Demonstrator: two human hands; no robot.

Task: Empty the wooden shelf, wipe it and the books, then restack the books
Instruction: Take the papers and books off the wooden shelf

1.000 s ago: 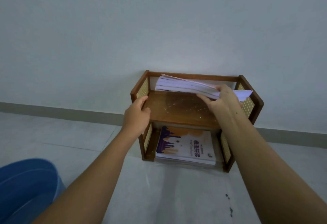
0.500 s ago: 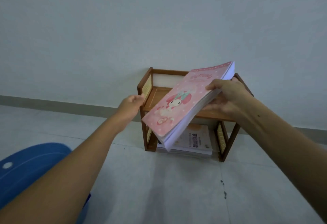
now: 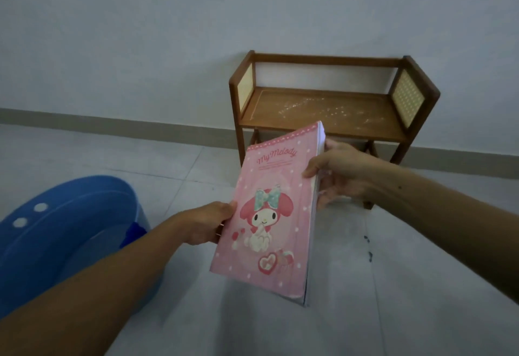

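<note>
Both hands — left hand (image 3: 206, 225), right hand (image 3: 341, 174) — grip the pink book (image 3: 269, 215)

Background's pretty plain here. There's a big blue plastic tub (image 3: 64, 232) sitting on the floor at the lower left, with a couple of white round spots on its rim. The floor (image 3: 393, 285) is pale grey tile with visible grout lines and a few small dark specks off to the right. Behind it all is a bare white wall (image 3: 140, 32) with a grey-green skirting strip (image 3: 112, 126) along the bottom.
</note>
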